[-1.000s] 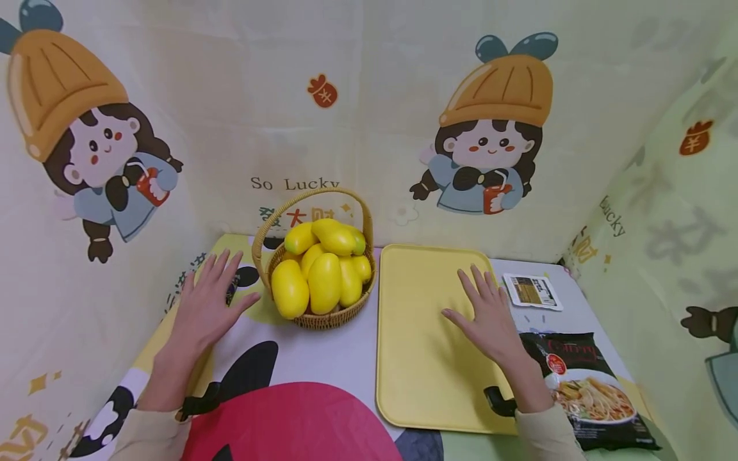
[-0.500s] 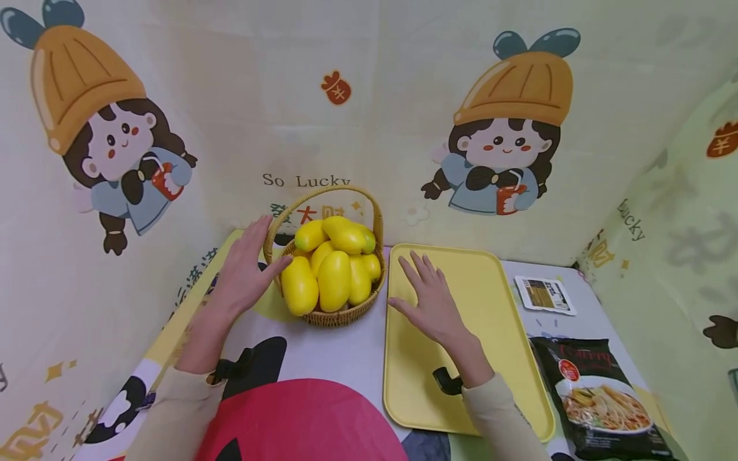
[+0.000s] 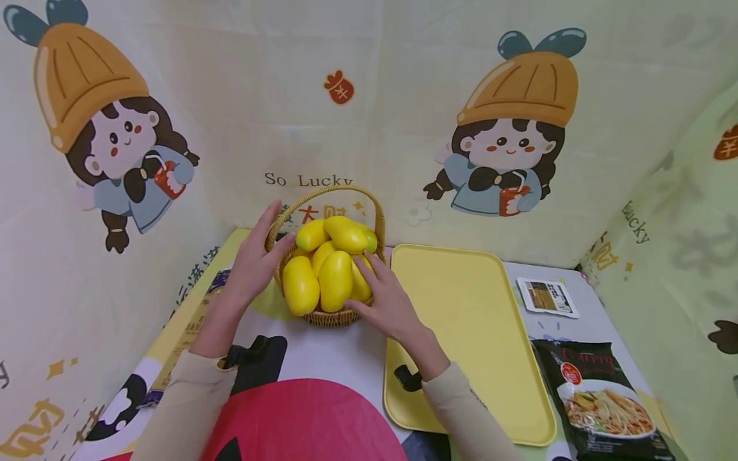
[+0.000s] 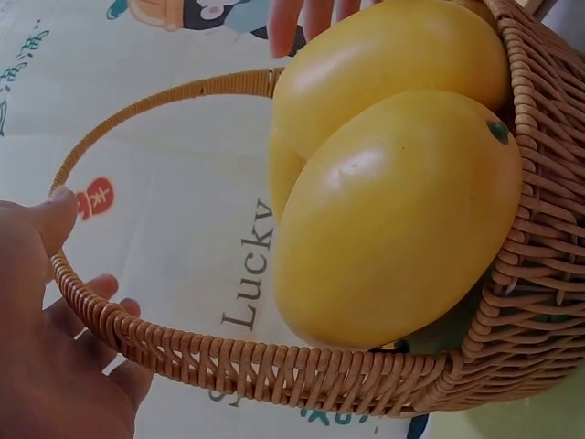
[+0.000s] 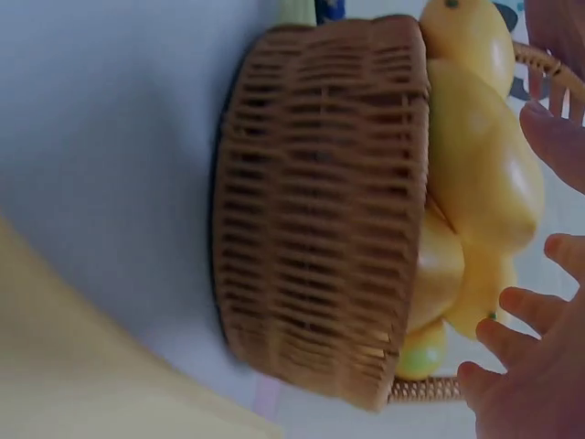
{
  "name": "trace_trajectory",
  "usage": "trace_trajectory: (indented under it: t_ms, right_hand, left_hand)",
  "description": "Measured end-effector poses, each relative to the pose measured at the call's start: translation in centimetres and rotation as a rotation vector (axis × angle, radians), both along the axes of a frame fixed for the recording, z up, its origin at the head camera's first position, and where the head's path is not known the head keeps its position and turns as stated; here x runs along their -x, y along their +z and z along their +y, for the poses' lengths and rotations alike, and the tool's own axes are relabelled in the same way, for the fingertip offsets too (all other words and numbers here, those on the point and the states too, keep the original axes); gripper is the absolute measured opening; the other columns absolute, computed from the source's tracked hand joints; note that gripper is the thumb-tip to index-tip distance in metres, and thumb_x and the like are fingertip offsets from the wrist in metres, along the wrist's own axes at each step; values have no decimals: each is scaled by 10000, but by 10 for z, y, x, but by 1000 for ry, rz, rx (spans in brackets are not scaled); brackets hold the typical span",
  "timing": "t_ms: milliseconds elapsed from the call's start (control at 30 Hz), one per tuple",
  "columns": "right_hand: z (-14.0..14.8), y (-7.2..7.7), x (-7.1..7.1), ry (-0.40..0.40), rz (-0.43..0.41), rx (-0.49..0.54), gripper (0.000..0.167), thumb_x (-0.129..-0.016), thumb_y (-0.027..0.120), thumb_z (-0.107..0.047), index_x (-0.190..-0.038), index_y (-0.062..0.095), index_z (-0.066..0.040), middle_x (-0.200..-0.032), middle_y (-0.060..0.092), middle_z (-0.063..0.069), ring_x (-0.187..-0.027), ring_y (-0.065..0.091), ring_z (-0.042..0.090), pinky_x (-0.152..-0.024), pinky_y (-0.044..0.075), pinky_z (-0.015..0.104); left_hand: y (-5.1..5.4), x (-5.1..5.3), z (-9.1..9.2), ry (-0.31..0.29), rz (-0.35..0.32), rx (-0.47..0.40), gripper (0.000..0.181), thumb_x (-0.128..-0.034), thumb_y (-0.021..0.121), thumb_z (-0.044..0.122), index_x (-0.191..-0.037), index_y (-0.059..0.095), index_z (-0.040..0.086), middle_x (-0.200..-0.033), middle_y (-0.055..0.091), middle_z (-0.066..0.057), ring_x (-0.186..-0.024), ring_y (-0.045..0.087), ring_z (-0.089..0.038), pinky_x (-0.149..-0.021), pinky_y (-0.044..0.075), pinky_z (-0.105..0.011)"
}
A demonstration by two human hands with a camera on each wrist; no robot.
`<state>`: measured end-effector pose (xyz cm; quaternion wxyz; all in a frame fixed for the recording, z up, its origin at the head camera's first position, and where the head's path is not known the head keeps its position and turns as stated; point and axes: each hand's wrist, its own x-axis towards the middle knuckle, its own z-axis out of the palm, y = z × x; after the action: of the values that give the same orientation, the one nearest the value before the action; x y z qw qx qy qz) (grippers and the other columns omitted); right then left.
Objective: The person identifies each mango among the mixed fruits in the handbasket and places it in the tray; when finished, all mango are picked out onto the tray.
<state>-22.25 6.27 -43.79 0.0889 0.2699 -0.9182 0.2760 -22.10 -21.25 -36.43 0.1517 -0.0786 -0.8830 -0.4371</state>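
Observation:
A wicker basket (image 3: 331,318) with a tall arched handle (image 4: 174,352) stands on the table, heaped with yellow mangoes (image 3: 336,280). My left hand (image 3: 254,262) is at the left side of that handle, which passes between thumb and fingers; the fingers are fairly straight and not closed round it. My right hand (image 3: 392,301) reaches over the basket's right front with fingers spread close to the mangoes. Whether its fingertips touch the fruit is hard to tell. In the right wrist view the basket's woven side fills the middle, with the right hand (image 5: 539,366) at the edge.
Right of the basket lies a yellow tray (image 3: 461,352). Beyond it are a small flat packet (image 3: 548,297) and a black noodle bag (image 3: 605,397). A dark blue and gold package (image 3: 193,326) lies partly behind the left arm. A printed cloth wall (image 3: 392,128) closes off the back.
Both hands have moved to the basket: the left up to the handle, the right leftward from over the tray to the mangoes. The camera view has shifted slightly; the basket stays put.

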Motion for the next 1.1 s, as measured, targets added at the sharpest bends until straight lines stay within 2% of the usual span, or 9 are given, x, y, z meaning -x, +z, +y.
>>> trace_trajectory:
  t_ms: [100,200,300,467,633,733,800,967,1100]
  right_hand:
    - [-12,-3,-1,13,16,44,841,-876,698,-521,-1572,270,-322,-1639,261,12,-1464,355,247,-1141,412,497]
    - [-23,-6,-3,11,22,90,842,-869,723,-485,-1567,274,-344,-1633,276,10,-1438,399,250,-1110,446,497]
    - [-33,-7,-3,-13,27,123,856,-856,745,-468,-1566,285,-336,-1620,300,22,-1415,427,270,-1102,452,497]
    - [-47,-3,-3,-73,42,129,844,-845,741,-483,-1554,336,-270,-1581,366,63,-1369,462,310,-1115,427,508]
    - [-57,-1,-3,-92,-10,171,833,-848,734,-423,-1557,326,-266,-1580,360,99,-1363,445,327,-1100,429,525]
    - [-60,-1,-2,-99,-42,213,824,-847,729,-335,-1557,317,-267,-1570,361,86,-1355,433,319,-1091,431,516]
    - [-62,-1,-2,-99,-46,244,818,-836,723,-276,-1551,328,-260,-1551,382,66,-1338,437,308,-1086,430,502]
    - [-61,1,-3,-84,-42,320,810,-812,710,-201,-1540,357,-240,-1526,418,36,-1322,451,271,-1074,455,472]
    - [-53,5,-5,-58,-33,374,806,-805,714,-167,-1534,375,-231,-1516,437,44,-1322,461,261,-1069,473,472]
  left_hand:
    - [-1,2,1,-18,19,-38,588,-1025,490,454,-1552,231,438,-1622,322,40,-1492,323,-265,-1196,287,-573]
    - [-1,4,1,-12,33,-65,497,-1050,460,381,-1528,330,409,-1531,467,-26,-1360,483,-250,-1095,437,-499]
    - [0,4,2,-5,42,-100,454,-1058,447,332,-1507,396,374,-1418,581,-57,-1260,572,-213,-1045,507,-391]
    - [5,1,4,-25,47,-158,462,-1051,469,248,-1508,424,301,-1400,609,-69,-1298,582,-199,-1030,480,-257]
    - [20,-12,13,-30,23,-175,476,-1051,462,159,-1524,414,181,-1406,598,-128,-1315,569,-250,-1031,465,-264]
    - [25,-15,16,-30,13,-177,480,-1051,460,148,-1528,405,154,-1407,594,-142,-1324,560,-267,-1042,459,-279]
    - [21,-12,15,-30,10,-185,484,-1050,462,163,-1530,402,187,-1411,594,-124,-1330,556,-248,-1046,455,-271]
    - [5,-2,7,-21,23,-193,483,-1045,474,223,-1521,408,269,-1400,610,-72,-1313,572,-207,-1039,466,-246]
    - [0,-1,4,-8,47,-194,472,-1034,497,259,-1501,438,299,-1368,631,-43,-1266,606,-182,-1022,487,-251]
